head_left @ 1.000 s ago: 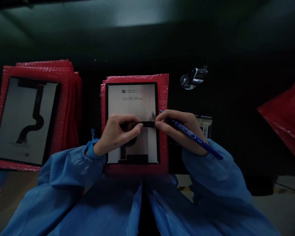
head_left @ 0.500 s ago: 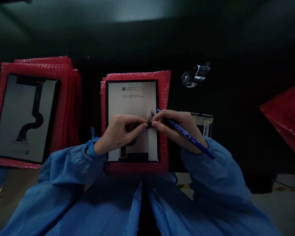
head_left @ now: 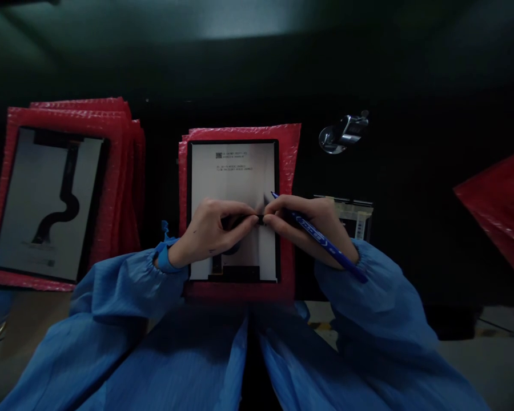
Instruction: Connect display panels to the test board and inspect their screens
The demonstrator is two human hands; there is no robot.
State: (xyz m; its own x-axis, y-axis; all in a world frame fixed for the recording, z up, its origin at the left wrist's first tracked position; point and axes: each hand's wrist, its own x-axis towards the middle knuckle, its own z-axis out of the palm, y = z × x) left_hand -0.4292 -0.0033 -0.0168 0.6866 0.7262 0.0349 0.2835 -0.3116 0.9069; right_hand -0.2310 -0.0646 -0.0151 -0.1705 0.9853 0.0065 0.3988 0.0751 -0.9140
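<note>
A display panel (head_left: 244,191), pale back up with printed codes at its far end, lies on red bubble-wrap bags (head_left: 289,165). My left hand (head_left: 212,234) is over its middle, thumb and forefinger pinching the dark end of the panel's black flex cable (head_left: 260,219). Facing it, my right hand (head_left: 319,222) has thumb and forefinger closed at the same cable end. A blue marker pen (head_left: 325,242) is tucked in the right hand, slanting back over the wrist. The fingers hide most of the cable's middle.
Left of me, another display panel (head_left: 29,200) with a curved flex cable (head_left: 71,205) rests on stacked red bags (head_left: 122,182). A shiny metal fixture (head_left: 342,132) stands at the back right. A small labelled part (head_left: 364,220) lies beyond my right hand; more red bags (head_left: 501,200) lie far right.
The view has shifted slightly, so the panels and bags appear a little further right. Both hands stay pinched at the cable end, and the pen's rear has tipped slightly lower and left.
</note>
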